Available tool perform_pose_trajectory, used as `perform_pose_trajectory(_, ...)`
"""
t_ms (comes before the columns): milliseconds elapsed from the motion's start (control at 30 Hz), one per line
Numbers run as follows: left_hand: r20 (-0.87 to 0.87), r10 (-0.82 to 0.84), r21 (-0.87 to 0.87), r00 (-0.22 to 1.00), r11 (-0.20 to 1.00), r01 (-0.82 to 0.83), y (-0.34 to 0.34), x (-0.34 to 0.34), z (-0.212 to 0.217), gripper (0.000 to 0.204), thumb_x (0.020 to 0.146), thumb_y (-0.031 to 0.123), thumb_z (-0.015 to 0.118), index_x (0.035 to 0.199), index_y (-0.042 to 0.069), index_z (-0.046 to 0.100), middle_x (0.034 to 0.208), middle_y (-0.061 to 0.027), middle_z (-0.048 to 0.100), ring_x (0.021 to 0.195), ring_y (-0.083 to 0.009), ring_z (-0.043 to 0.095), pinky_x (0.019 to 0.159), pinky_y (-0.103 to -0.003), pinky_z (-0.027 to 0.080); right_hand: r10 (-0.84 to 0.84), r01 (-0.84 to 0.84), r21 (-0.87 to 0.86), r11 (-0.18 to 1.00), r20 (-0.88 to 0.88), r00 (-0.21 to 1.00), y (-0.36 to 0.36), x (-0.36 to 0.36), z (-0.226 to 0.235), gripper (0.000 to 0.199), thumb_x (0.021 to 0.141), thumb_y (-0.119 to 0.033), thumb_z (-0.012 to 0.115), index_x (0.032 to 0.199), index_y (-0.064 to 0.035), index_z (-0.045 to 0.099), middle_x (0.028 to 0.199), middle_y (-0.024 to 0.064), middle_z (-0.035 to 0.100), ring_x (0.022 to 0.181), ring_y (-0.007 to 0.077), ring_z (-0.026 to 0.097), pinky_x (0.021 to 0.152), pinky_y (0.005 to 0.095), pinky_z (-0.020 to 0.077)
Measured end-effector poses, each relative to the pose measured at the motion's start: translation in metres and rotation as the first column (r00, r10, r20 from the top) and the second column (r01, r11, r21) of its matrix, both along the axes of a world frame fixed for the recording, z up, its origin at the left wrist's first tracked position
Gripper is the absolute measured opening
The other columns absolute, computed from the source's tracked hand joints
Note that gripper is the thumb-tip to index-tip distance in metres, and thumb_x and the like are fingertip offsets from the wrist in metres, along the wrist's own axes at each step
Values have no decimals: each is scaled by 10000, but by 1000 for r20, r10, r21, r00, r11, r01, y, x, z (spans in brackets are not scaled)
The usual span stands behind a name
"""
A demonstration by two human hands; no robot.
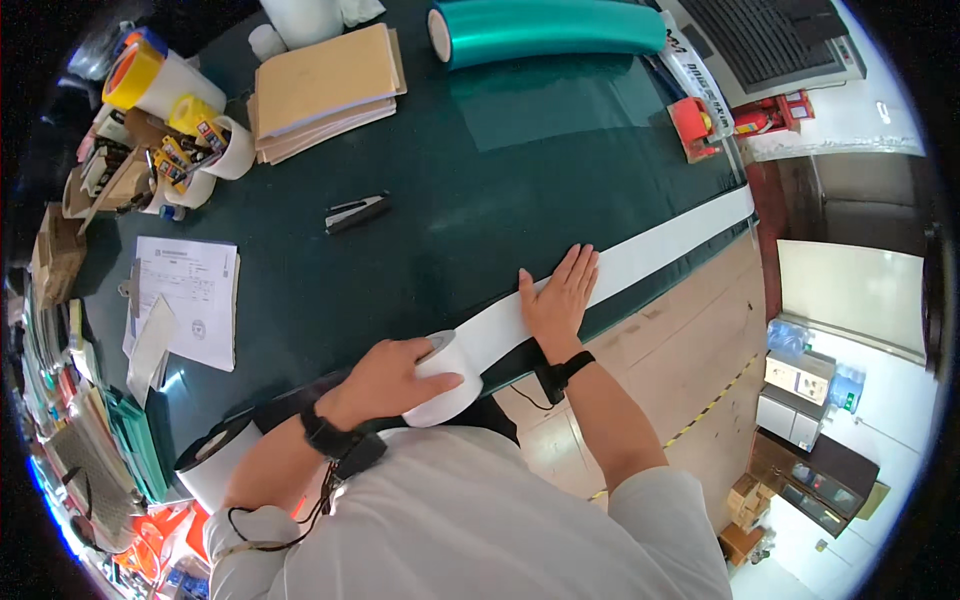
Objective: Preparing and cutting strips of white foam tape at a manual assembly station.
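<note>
Left hand (385, 380) wrapped around white tape roll (445, 380) at tabletop's (420, 200) near edge; right hand (558, 300) pressed flat, fingers spread, holding nothing, on white strip (640, 255) running along that edge.

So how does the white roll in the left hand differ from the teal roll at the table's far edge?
The white roll is short and squat, gripped by the left hand, its strip pulled out along the table's near edge. The teal roll is long and tube-like, lying untouched. Both are wound on white cores.
</note>
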State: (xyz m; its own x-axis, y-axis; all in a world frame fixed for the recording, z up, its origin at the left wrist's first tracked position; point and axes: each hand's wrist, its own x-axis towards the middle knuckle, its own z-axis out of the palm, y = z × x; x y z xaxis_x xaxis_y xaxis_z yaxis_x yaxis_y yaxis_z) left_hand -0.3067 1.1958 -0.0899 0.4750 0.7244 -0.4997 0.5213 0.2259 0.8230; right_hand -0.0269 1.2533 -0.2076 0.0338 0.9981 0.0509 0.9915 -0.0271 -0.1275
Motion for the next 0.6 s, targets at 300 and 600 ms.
perform_pose_trajectory(300, -302, -40, -216, 952, 976, -28, -56, -108, 22, 563, 793, 511, 751, 948, -28, 702, 831, -206, 688, 782, -331, 681, 716, -390, 523, -29, 32, -46, 998, 51, 998, -1, -6, 4, 927, 936, -526, 528, 1496, 133, 194, 1576, 327, 172, 1491, 437, 132, 1226, 481, 88)
perform_pose_trajectory(600, -367, 144, -237, 919, 941, -242, -122, -187, 39, 629, 806, 452, 757, 1189, -30, 626, 956, -202, 703, 859, -283, 684, 769, -371, 519, -64, 72, -66, 995, 120, 991, 0, -5, 1, 913, 941, -525, 528, 1500, 122, 207, 1586, 301, 184, 1499, 403, 136, 1229, 470, 98)
